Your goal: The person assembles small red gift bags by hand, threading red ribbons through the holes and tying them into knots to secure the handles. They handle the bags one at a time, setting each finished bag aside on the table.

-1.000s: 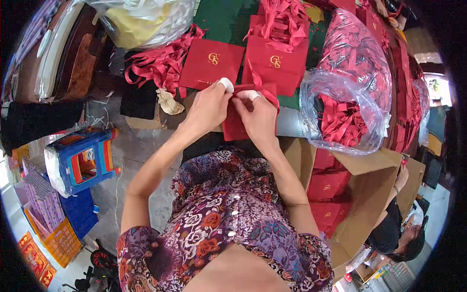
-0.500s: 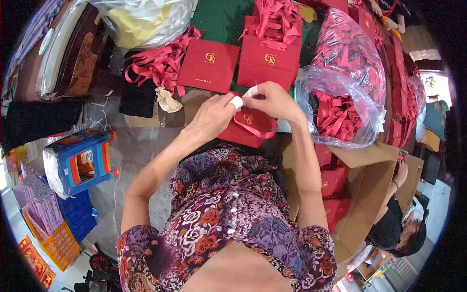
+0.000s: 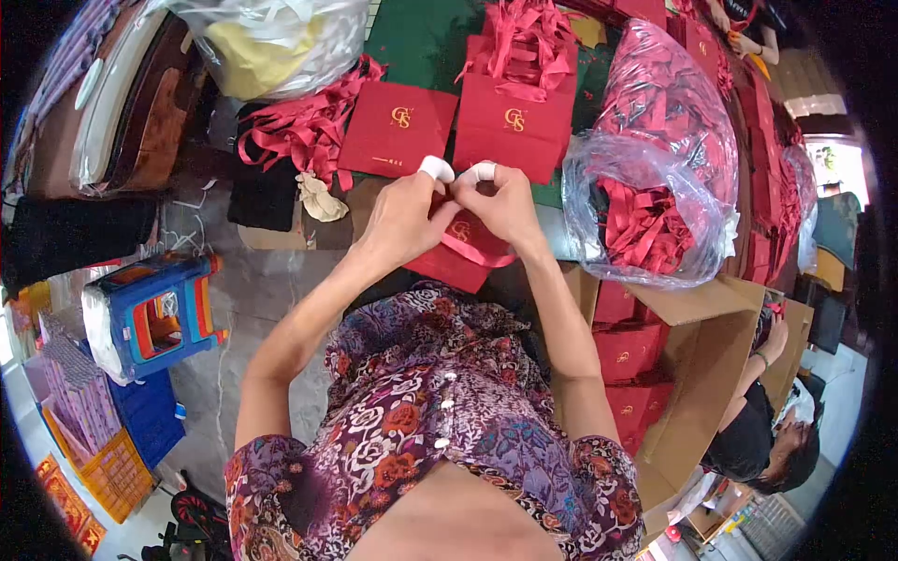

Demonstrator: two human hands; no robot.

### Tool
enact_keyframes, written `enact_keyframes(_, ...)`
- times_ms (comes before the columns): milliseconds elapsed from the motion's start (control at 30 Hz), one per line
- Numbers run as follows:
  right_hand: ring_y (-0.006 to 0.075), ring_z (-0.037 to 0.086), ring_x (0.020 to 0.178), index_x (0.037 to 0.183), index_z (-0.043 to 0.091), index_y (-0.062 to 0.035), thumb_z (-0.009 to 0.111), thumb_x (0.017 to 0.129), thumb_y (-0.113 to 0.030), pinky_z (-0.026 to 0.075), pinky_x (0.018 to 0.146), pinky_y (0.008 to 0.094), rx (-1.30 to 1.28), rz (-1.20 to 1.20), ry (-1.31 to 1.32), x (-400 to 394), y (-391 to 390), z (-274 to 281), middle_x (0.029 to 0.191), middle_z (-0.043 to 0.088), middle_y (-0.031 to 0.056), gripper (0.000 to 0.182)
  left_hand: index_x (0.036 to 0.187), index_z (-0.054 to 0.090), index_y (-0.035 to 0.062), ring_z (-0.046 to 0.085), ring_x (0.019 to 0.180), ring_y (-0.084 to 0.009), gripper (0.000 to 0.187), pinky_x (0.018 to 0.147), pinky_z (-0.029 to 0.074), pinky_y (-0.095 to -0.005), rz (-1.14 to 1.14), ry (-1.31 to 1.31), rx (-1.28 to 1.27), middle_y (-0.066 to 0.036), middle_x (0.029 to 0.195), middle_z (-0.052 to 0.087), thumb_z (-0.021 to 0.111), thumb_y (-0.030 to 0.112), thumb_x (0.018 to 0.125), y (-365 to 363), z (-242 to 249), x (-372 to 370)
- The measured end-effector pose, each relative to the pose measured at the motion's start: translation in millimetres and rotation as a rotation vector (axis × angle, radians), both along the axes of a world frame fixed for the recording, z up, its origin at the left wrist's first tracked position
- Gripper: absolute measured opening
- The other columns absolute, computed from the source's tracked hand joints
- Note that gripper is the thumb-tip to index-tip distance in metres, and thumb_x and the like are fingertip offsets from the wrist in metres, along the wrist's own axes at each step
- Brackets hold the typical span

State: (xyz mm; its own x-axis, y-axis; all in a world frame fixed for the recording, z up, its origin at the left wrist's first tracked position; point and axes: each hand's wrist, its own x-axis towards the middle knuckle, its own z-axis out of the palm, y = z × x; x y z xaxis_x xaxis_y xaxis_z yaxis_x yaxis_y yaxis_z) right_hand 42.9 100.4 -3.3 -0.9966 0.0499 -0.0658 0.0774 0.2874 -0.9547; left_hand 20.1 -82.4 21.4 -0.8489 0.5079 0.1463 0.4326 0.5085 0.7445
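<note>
The red bag (image 3: 451, 268) sits at the near edge of the worktop (image 3: 418, 49), where the left hand (image 3: 402, 220) and right hand (image 3: 506, 208), each grip pinched closed at its top, seemingly steady it, fingers hiding the exact hold.

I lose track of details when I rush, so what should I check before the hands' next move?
- Left hand and right hand both at the near red bag's top: ok.
- White finger covers on both hands: ok.
- Ribbon handle visible across the bag's front: ok.
- Ribbon ends properly attached at the top: cannot tell; fingers hide that edge.
- Loose ribbon pile untangled: not ok; strands cross.
- Clear plastic sack open, showing ribbons: ok.
</note>
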Motion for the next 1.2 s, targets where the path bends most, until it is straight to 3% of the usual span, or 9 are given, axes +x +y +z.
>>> enact_keyframes(100,0.0051,0.057,0.066,0.089,0.073,-0.0013,0.068,0.085,-0.013,0.044,0.058,0.0244,-0.249,-0.142,-0.024,-6,5,10,0.073,0.067,-0.0013,0.013,0.105,0.057,0.0041,0.068,0.068,-0.0315,0.035,0.058,0.051,-0.039,0.046,-0.06,-0.038,-0.013,0.075,0.065,0.078,0.021,0.083,2,-12,5)
enact_keyframes(167,0.0031,0.053,0.067,0.093,0.073,-0.0023,0.066,0.092,-0.012,0.043,0.059,0.0214,-0.213,-0.141,-0.029,-8,13,15,0.08,0.068,-0.0024,0.012,0.102,0.06,0.0035,0.067,0.062,-0.0319,0.035,0.055,0.05,-0.0392,0.035,-0.065,-0.019,-0.013,0.068,0.065,0.079,0.026,0.083,3,-20,7)
enact_keyframes(300,0.0077,0.061,0.067,0.098,0.072,-0.0003,0.066,0.094,-0.019,0.047,0.059,0.0252,0.018,-0.068,-0.004,-5,25,17,0.077,0.07,0.0013,0.021,0.084,0.066,0.0011,0.066,0.059,-0.0325,0.029,0.052,0.048,-0.0405,0.136,-0.018,-0.086,-0.015,0.063,0.063,0.077,0.028,0.084,14,-19,5)
enact_keyframes(400,0.0206,0.07,0.066,0.097,0.073,-0.0043,0.071,0.09,-0.027,0.053,0.063,0.0311,0.563,-0.188,0.058,4,30,33,0.075,0.071,0.0124,0.024,0.083,0.069,0.0011,0.065,0.059,-0.0336,0.025,0.053,0.049,-0.0418,0.146,-0.077,-0.131,-0.015,0.064,0.064,0.076,0.025,0.084,14,-33,3)
enact_keyframes(633,0.0328,0.069,0.076,0.087,0.07,-0.0035,0.073,0.084,-0.021,0.053,0.069,0.0428,0.622,-0.13,0.034,7,10,11,0.083,0.071,0.0159,0.018,0.09,0.071,0.0032,0.068,0.064,-0.0297,0.021,0.06,0.052,-0.0393,0.131,-0.11,-0.098,-0.012,0.068,0.067,0.074,0.023,0.084,18,-25,3)
enact_keyframes(767,0.0266,0.07,0.072,0.091,0.069,-0.0036,0.073,0.085,-0.017,0.053,0.066,0.0362,0.609,-0.123,0.071,9,12,6,0.08,0.071,0.0131,0.015,0.093,0.072,0.0038,0.069,0.067,-0.0288,0.022,0.062,0.053,-0.0383,0.115,-0.042,-0.037,-0.012,0.071,0.069,0.074,0.023,0.084,19,-26,-1)
enact_keyframes(867,0.0196,0.069,0.071,0.092,0.067,-0.0019,0.07,0.088,-0.013,0.053,0.067,0.0317,0.367,-0.129,-0.09,11,12,8,0.08,0.07,0.0099,0.012,0.096,0.073,0.0062,0.069,0.067,-0.0285,0.021,0.062,0.053,-0.0383,0.117,-0.116,-0.094,-0.013,0.075,0.071,0.074,0.023,0.084,23,-21,-4)
enact_keyframes(933,0.012,0.065,0.077,0.095,0.067,0.0002,0.067,0.092,-0.011,0.051,0.069,0.0274,-0.009,-0.155,-0.018,13,14,-5,0.084,0.07,0.0061,0.012,0.099,0.074,0.0085,0.07,0.068,-0.0286,0.02,0.062,0.054,-0.0382,0.117,-0.147,-0.118,-0.013,0.078,0.072,0.073,0.022,0.085,28,-19,-6)
enact_keyframes(1200,0.008,0.062,0.086,0.106,0.069,0.0024,0.065,0.095,-0.008,0.051,0.077,0.0251,-0.177,-0.121,-0.089,12,20,-7,0.095,0.07,0.002,0.016,0.1,0.074,0.0096,0.069,0.066,-0.0298,0.018,0.061,0.054,-0.0385,0.13,-0.056,-0.02,-0.014,0.081,0.072,0.072,0.02,0.086,31,-17,4)
